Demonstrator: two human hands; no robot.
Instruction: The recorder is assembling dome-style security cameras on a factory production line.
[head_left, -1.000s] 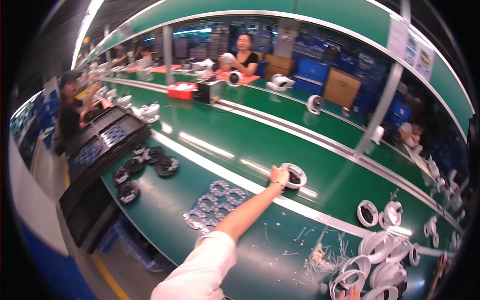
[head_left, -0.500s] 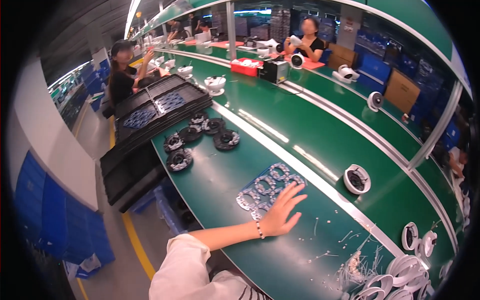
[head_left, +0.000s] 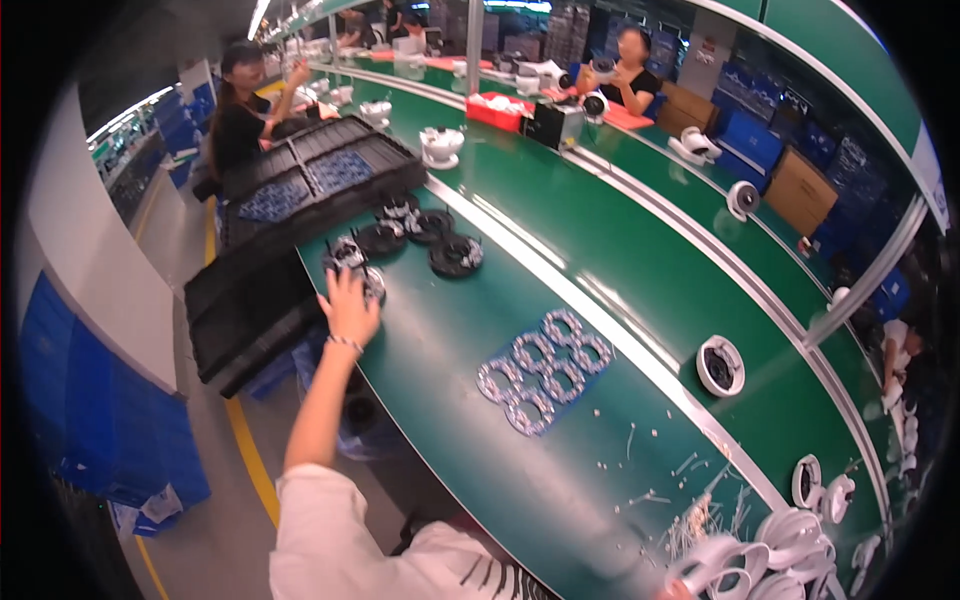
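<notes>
My left hand (head_left: 352, 308) reaches over the near end of a group of black round parts. Its fingers are stretched out and slightly apart over a black ring-shaped part (head_left: 374, 284), which it partly covers; whether it grips is not plain. Several more black round units with metallic pieces, such as this one (head_left: 455, 256), stand beside it on the green table. A blue panel of ring-shaped circuit boards (head_left: 534, 366) lies flat in the middle of the table. At the bottom edge only a bit of my right hand (head_left: 676, 591) shows, next to blurred white plastic rings (head_left: 735, 568); its fingers are mostly hidden.
Black trays (head_left: 250, 300) with blue boards are stacked at the left. Thin white scraps (head_left: 700, 520) lie at the near right. A white round housing (head_left: 720, 366) sits on the green conveyor (head_left: 620, 250) beyond the metal rail. Co-workers sit farther along the line.
My left hand has moved from the circuit board panel leftward to the black round parts, uncovering the panel. A bit of my right hand has come into view at the bottom right.
</notes>
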